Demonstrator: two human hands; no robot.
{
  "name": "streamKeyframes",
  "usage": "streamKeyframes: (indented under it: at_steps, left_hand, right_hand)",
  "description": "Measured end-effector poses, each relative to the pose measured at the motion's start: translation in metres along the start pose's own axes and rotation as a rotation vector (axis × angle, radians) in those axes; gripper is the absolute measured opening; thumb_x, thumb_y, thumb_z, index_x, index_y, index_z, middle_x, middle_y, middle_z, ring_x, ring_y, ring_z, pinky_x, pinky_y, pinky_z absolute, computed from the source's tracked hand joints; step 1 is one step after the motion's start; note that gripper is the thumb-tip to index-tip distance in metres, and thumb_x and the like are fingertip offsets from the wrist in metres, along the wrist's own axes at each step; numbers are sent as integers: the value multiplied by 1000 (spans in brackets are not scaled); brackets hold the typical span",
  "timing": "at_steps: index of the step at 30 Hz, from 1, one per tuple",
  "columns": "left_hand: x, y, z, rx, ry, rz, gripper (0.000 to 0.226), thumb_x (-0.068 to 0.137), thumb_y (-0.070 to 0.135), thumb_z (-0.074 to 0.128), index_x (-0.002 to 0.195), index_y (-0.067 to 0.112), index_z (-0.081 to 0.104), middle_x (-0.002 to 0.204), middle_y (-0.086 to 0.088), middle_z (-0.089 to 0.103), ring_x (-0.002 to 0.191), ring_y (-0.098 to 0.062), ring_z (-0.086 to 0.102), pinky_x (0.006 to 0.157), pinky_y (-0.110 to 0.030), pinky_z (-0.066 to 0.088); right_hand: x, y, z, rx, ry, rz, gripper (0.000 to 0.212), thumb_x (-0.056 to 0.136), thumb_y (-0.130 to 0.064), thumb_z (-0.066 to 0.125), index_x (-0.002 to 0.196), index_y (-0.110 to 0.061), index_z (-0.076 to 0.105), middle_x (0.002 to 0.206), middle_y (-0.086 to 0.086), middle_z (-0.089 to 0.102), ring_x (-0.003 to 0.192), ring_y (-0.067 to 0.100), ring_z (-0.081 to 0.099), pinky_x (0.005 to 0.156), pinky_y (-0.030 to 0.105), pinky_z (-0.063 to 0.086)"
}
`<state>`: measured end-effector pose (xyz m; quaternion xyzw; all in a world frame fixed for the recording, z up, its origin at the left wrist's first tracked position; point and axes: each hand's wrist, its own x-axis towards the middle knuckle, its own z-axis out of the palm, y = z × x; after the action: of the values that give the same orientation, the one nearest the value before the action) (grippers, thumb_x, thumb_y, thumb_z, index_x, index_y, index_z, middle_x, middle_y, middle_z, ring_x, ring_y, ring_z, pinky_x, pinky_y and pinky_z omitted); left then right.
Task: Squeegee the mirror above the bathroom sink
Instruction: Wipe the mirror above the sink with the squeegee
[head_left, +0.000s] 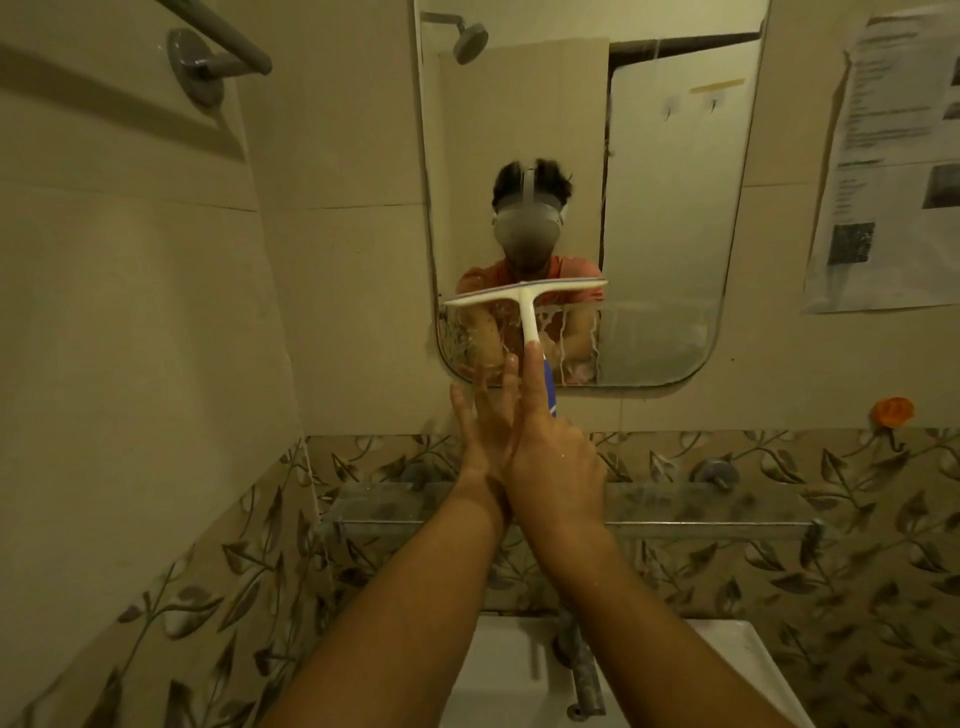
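Now | squeegee (524, 297) blade crosswise on mirror (660, 218), handle down | right hand (556, 467) grips handle | left hand (483, 436) straight-fingered

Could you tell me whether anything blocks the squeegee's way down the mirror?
Nothing shows on the mirror below the squeegee; only the left hand, fingers straight, overlaps its bottom edge.

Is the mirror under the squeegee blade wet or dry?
Wet. Below the squeegee, the mirror shows soapy streaks and drips; above the blade the glass reflects clearly.
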<state>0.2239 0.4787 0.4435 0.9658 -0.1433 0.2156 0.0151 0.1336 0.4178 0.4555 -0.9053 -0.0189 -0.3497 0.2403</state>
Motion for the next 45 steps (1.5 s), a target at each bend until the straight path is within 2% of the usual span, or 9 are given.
streamKeyframes:
  at_steps: [8,10,12,15,17,21,27,34,45]
  left_hand:
    - [-14,4,-18,148,4,9,86,101,60,34,158,26,-19,164,-17,-22,151,-46,-12,117,-69,7]
    - [-18,5,-15,118,150,-22,82,101,56,29,152,25,-27,168,-15,0,153,-42,5,117,-65,21]
    - [-19,2,-8,177,290,-82,82,97,62,18,157,21,-20,166,-7,22,151,-35,24,115,-57,32]
    - [-9,-3,2,131,35,26,111,73,87,22,162,24,-1,168,-14,4,151,-48,2,116,-71,2]
    - [-4,-3,3,121,16,36,118,64,91,24,161,26,8,167,-14,10,150,-50,0,113,-72,-6]
    - [-9,-4,1,117,44,49,118,65,95,25,161,28,11,167,-12,9,148,-51,2,113,-72,-1]
    - [-9,-5,3,111,31,51,123,71,93,31,157,24,-23,163,-16,-26,146,-52,-23,114,-71,-5]
    - [-8,-8,9,117,45,60,122,69,95,29,151,29,-33,162,-13,-32,146,-49,-26,114,-71,-2]
    - [-29,-25,20,186,-26,83,111,70,97,20,159,38,-8,160,-8,-38,145,-37,-35,111,-71,-9]
  right_hand:
    - [-17,12,3,70,-46,7,84,106,-32,37,144,-42,-37,84,3,59,67,15,53,56,29,39]
    - [-12,6,-7,154,52,-50,77,106,-32,37,152,-43,-24,76,3,58,58,11,50,49,23,35]
    - [2,-2,-20,215,192,-136,69,104,-37,33,157,-38,-10,69,2,55,51,8,46,46,20,33]
    - [34,-14,-40,161,219,-234,69,104,-32,38,161,-32,-1,69,0,53,50,3,39,47,17,27]
    - [51,-21,-49,70,176,-274,71,106,-26,42,161,-31,-2,69,0,52,49,1,38,45,17,22]
    - [73,-24,-49,-79,75,-315,70,108,-26,41,161,-34,-5,75,0,47,48,3,39,41,19,21]
    - [73,-4,-39,-218,8,-319,80,106,-25,45,159,-32,-15,78,7,54,47,8,42,43,27,38]
    - [65,0,-41,-317,-25,-322,85,105,-20,45,157,-32,-21,75,5,47,45,7,37,38,23,22]
    - [49,26,-36,-441,-103,-365,93,105,-18,43,142,-38,-40,69,3,40,47,10,40,39,24,26]
